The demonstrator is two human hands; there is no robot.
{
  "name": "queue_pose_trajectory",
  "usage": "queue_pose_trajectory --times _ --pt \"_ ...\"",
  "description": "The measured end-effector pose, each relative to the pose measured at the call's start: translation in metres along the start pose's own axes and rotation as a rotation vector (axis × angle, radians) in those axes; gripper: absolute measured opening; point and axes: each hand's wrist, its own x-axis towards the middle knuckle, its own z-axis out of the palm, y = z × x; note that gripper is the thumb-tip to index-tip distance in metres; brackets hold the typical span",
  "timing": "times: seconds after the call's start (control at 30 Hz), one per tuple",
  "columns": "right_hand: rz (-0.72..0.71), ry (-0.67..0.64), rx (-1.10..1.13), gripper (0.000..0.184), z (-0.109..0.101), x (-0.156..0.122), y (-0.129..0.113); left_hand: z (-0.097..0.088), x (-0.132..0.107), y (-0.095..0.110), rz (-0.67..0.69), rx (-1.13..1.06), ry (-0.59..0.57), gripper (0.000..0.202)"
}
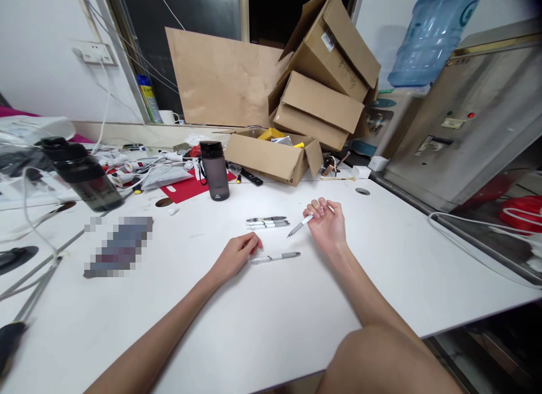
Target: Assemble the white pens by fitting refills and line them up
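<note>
Take the lone pen [275,258] as centre of the clock, 12 being away from the person. It lies flat on the white worktop [381,258], white barrel w/ grey end pointing approx 3. L hand [239,253] is at 9–10, fingers curled loosely inward, right by the pen's white end; can't tell if they actually grip it. R hand [327,224] is up at 2, palm partly showing, pinching a held pen [300,226] btwn thumb & fingers; its tip points down to approx 8. At 12, a small pen row [269,224] lies side by side, incl. one darker than the rest, nr the held pen's tip but apart from it.

Farther out: dark drink bottle [218,174] upright at 11, w/ red sheet [180,192] just L of it; open cardboard box [260,152] at 12, yellow stuff inside. A pixelated item [121,244] lies at 9, details unreadable. A second bottle [84,176] stands at 10, nr a heap of cables & bits.
</note>
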Motion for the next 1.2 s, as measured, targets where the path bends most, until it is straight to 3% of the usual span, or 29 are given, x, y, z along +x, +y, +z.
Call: queue_pose_trajectory --times 0.57,0.73,0.9,1.07,1.2 --pt "-0.009 -0.018 -0.037 0.024 0.002 -0.002 -0.004 0.001 0.001 -0.003 0.012 0.028 -0.003 0.044" --pt "0.014 -0.027 -0.096 0.007 0.001 -0.004 -0.004 0.001 0.001 -0.002 0.011 0.006 0.005 0.042" --pt "-0.074 -0.099 -0.482 0.009 -0.004 -0.002 0.004 0.001 0.003 -0.003 0.006 -0.009 0.024 0.036" --pt "-0.112 -0.334 -1.151 0.014 -0.009 -0.011 0.013 0.001 0.002 0.003 0.051 -0.049 0.101 0.025" --pt "-0.164 -0.540 -1.313 0.017 -0.012 -0.018 0.018 0.005 -0.001 0.015 0.131 -0.123 0.102 0.025"
